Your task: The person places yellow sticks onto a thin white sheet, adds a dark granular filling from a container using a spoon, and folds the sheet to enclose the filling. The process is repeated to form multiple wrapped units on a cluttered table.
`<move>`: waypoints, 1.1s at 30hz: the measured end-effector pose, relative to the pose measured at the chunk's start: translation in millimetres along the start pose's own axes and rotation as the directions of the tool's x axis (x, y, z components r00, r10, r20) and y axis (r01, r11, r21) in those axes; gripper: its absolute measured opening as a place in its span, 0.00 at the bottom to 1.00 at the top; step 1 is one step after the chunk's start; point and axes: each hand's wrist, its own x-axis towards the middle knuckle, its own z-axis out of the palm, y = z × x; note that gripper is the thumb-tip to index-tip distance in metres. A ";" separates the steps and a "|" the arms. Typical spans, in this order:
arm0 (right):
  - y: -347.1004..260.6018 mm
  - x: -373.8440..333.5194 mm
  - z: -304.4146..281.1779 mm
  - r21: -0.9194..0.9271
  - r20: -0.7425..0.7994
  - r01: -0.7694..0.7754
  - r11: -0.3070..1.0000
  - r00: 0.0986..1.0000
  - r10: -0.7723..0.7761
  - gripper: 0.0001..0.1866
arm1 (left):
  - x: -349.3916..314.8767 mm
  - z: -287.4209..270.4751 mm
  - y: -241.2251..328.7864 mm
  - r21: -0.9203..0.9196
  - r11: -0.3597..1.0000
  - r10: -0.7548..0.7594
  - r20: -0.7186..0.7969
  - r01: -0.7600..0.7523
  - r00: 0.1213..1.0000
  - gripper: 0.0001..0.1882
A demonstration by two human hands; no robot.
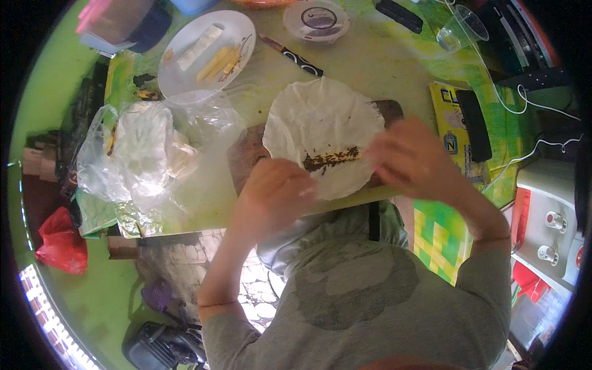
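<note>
A thin round white wrapper sheet (320,114) lies spread over a brown wooden board (245,148). On its nearer half sits a strip of pale yellow banana (350,155) covered with dark brown sprinkles (322,161); a few sprinkles are scattered around it. My left hand (279,190) is at the sheet's near left edge. My right hand (410,154) is by its right edge, close to the strip's right end. Motion smears the fingers of both hands, so whether they pinch the sheet cannot be made out.
Beyond the board lie a knife (293,56) and a lidded round tub (316,21). A white plate (174,69) holds banana strips and a white roll. Left is a clear plastic bag (145,148) with white sheets; right, a yellow packet (447,123), black case (473,126) and clear cup (459,31).
</note>
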 end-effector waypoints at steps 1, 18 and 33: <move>-7.4 -7.9 4.4 0.038 -0.020 -0.064 0.997 0.998 0.065 0.13 | -6.5 5.9 0.1 0.020 0.999 -0.025 -0.007 0.025 1.000 0.14; -25.8 -32.8 54.4 0.061 0.032 -0.185 0.981 0.983 0.183 0.19 | -23.1 29.2 -2.5 0.110 0.994 -0.019 0.021 0.017 1.000 0.16; -14.6 -35.9 53.7 0.183 -0.017 -0.178 0.967 0.983 0.184 0.12 | -18.2 26.8 -2.1 -0.043 0.987 -0.159 -0.073 0.156 0.985 0.12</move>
